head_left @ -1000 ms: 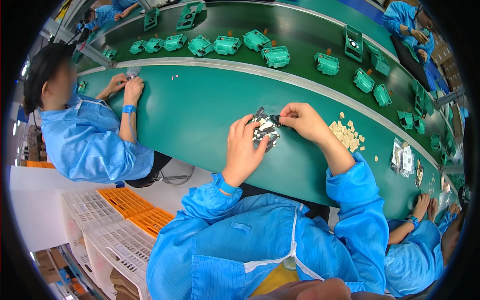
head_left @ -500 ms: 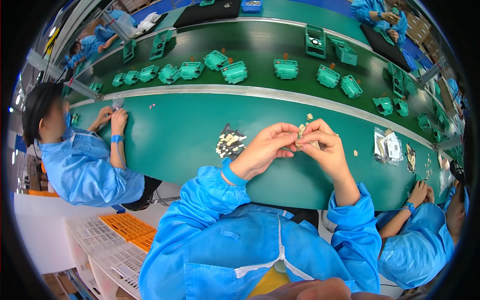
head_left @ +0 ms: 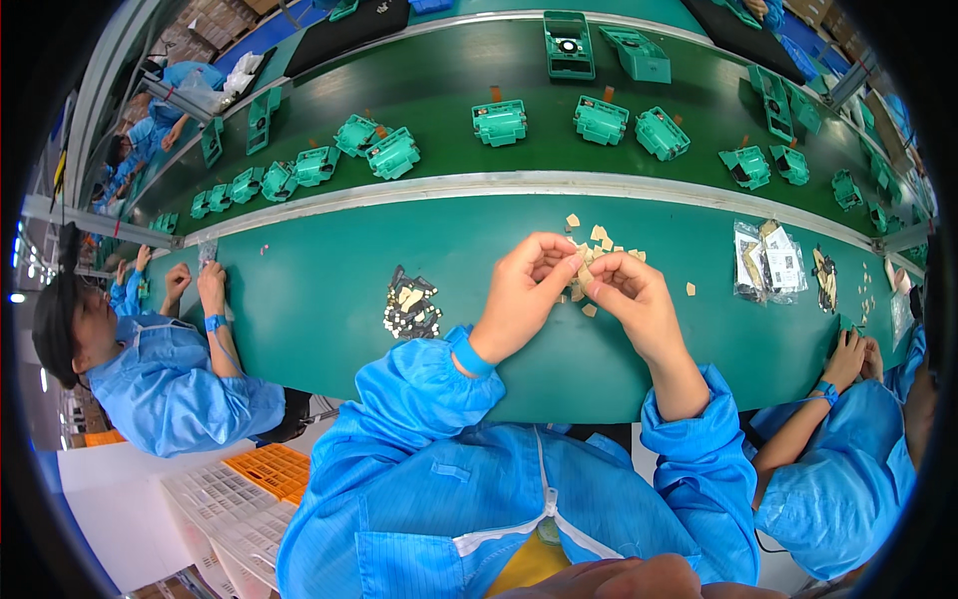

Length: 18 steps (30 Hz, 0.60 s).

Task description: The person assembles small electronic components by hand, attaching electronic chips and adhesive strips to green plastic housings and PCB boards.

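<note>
My left hand (head_left: 524, 292) and my right hand (head_left: 639, 298) meet above the green tabletop (head_left: 499, 389), a little right of centre. Between their fingertips is a small beige piece (head_left: 585, 272), pinched by thumb and forefinger on both sides; its exact kind is too small to make out. Loose beige pieces (head_left: 599, 233) lie on the table just behind and under my fingers, partly covered by them. One single beige chip (head_left: 691, 289) rests apart to the right. Left of my left hand is a heap of small black and cream parts (head_left: 411, 303).
Beyond a metal rail (head_left: 479, 184), several green housings (head_left: 499, 122) stand on a dark green conveyor. Clear bags with labels (head_left: 768, 262) lie to the right. Co-workers in blue sit at left (head_left: 165, 384) and right (head_left: 838, 479). Crates (head_left: 269, 469) stand at lower left.
The whole view has shifted, so housings and the black-and-cream heap appear farther left. My fingers have changed their hold around the beige piece, and more loose beige pieces show behind them.
</note>
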Each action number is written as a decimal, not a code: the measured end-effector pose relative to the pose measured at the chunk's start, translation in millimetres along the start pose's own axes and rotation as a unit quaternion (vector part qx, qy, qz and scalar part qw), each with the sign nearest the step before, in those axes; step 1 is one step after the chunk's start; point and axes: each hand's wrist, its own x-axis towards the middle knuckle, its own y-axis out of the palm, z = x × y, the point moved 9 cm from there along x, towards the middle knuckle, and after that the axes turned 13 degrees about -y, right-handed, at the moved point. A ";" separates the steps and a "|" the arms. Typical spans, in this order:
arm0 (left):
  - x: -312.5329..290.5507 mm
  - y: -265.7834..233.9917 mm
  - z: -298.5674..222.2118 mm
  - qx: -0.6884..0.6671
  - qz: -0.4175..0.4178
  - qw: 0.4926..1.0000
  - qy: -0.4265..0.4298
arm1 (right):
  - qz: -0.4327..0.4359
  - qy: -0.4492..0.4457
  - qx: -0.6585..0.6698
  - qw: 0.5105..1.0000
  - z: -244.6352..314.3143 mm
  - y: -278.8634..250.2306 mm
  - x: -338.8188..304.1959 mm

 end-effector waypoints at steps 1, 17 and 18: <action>-1.4 0.4 0.8 0.025 -0.007 1.000 0.013 | 0.003 -0.018 -0.030 0.999 3.3 -0.3 0.5; -26.5 24.7 -32.5 0.393 -0.108 0.868 0.282 | -0.026 -0.127 -0.316 0.940 26.7 -7.2 -3.3; -25.8 24.5 -32.1 0.392 -0.110 0.870 0.279 | -0.023 -0.124 -0.317 0.940 24.1 -8.0 -3.4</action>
